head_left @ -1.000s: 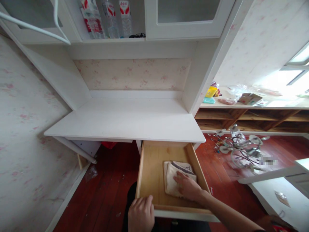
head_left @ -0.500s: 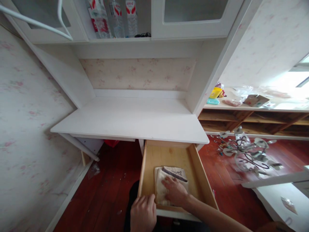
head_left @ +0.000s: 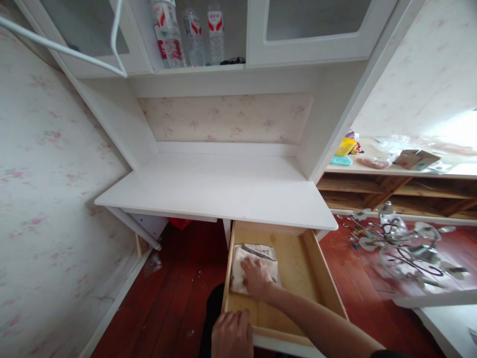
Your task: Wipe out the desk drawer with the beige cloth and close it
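Note:
A wooden drawer [head_left: 296, 261] is pulled out from under the white desk [head_left: 208, 184]. Inside it, against the left wall and toward the back, lies a folded beige cloth [head_left: 237, 276] with a dark grey stripe, perhaps a towel. My right hand [head_left: 257, 279] rests on top of the cloth, palm down and fingers spread. My left hand [head_left: 231, 333] is curled over the drawer's front left corner; its fingertips are partly hidden behind the rim.
Plastic bottles [head_left: 194, 37] stand in the shelf above the desk. A white metal rod [head_left: 67, 47] crosses the upper left. On the red wooden floor to the right lies a chandelier [head_left: 406, 243], near a low wooden shelf unit [head_left: 357, 184] with bags and a box on top.
My right hand has slid the folded cloth away from the drawer's front, back and to the left. My left hand stays at the front corner. The view has shifted slightly.

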`<state>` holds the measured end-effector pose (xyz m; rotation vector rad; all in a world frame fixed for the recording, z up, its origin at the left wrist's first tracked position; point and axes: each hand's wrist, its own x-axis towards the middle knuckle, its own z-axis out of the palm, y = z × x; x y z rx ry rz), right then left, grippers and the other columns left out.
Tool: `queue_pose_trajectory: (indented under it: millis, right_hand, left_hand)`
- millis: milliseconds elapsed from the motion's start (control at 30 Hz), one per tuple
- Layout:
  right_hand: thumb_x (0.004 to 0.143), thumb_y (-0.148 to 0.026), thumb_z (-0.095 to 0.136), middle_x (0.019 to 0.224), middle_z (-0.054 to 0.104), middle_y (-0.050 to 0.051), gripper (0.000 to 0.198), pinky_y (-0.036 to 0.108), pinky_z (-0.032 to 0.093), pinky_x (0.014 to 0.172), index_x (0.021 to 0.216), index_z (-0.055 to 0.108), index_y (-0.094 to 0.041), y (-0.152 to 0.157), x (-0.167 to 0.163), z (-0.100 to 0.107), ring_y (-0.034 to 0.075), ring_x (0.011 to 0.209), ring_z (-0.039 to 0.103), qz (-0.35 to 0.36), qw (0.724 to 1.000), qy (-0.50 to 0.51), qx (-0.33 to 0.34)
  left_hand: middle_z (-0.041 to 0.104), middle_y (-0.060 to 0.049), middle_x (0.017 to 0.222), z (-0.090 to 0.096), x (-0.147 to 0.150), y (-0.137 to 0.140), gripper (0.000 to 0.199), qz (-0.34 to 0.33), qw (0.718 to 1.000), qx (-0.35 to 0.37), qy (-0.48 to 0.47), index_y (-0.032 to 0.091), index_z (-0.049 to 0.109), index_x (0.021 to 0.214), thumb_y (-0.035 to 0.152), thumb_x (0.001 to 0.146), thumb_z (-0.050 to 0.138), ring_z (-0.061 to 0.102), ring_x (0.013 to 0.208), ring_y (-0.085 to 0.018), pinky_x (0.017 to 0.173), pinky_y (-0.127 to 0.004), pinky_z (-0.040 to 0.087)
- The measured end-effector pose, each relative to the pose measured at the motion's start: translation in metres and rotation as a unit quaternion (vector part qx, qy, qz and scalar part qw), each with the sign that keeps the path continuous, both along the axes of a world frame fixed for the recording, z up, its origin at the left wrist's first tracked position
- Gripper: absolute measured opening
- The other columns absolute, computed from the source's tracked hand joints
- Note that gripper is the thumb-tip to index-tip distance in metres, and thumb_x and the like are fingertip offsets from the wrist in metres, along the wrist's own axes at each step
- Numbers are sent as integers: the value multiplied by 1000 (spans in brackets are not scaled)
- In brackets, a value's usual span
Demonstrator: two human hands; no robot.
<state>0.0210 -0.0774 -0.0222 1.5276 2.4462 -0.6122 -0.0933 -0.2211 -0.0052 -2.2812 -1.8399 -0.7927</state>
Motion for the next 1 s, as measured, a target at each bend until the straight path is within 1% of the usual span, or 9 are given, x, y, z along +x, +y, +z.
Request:
queue_pose_trajectory:
  millis: [100,200,367,433,533,667,800,900,1000]
  right_hand:
    - [79,-23,52,154,24,9,70,59,47,85,145,31,-26,32,0,-1,42,131,28,-6,1000,-20,9]
    - [82,-23,48,156,20,6,68,67,41,87,146,28,-29,56,4,-3,42,134,23,-7,999,-28,16]
    - [86,-25,39,157,20,4,61,69,38,86,146,27,-33,62,25,-7,39,136,21,-20,999,-38,12]
    - [87,-24,36,157,17,3,61,69,38,86,146,25,-34,59,44,-9,37,137,19,-39,998,-49,7]
    - [88,-23,34,158,16,2,61,67,37,88,146,24,-35,57,85,-11,35,139,17,-61,996,-65,4]
    - [86,-22,36,157,20,2,61,62,38,93,146,28,-33,56,140,-7,35,139,21,-89,993,-75,-5]
    - [86,-26,40,153,29,5,58,48,39,100,144,36,-26,38,163,1,31,136,31,-54,998,-25,-14]
    - [83,-23,44,149,38,8,57,42,38,102,140,44,-23,7,162,5,29,132,38,-32,999,7,-7]
    - [81,-22,48,145,43,9,53,39,37,103,133,53,-22,-32,158,8,28,127,44,-25,999,34,-15]
  left_hand:
    - [62,4,67,0,1,0,28,8,1000,-7,-1,25,58,92,9,70,50,58,63,-16,66,-32,38]
    - [61,4,66,0,1,0,28,7,1000,5,11,25,58,93,10,70,52,57,62,-16,66,-32,38]
    - [62,4,65,-1,-1,0,28,6,1000,9,16,25,58,93,9,70,52,57,62,-16,67,-31,39]
    - [62,3,66,0,-1,0,27,2,1000,5,10,25,58,93,10,72,51,57,62,-16,67,-31,38]
    - [62,4,65,5,-1,0,24,-8,1000,0,3,26,58,90,10,75,49,57,61,-16,65,-31,37]
    - [61,4,62,15,1,1,21,-9,1000,-13,-9,25,58,83,10,76,46,56,60,-17,64,-32,36]
    - [63,3,67,20,1,0,22,-14,1000,-24,-11,25,59,86,9,79,44,58,64,-16,68,-32,37]
    - [64,3,68,21,2,-1,23,-10,999,-30,-12,24,60,89,10,81,45,59,66,-16,69,-31,37]
    - [64,3,68,24,2,-2,23,-3,999,-46,-14,24,61,89,10,82,45,59,66,-16,69,-31,37]
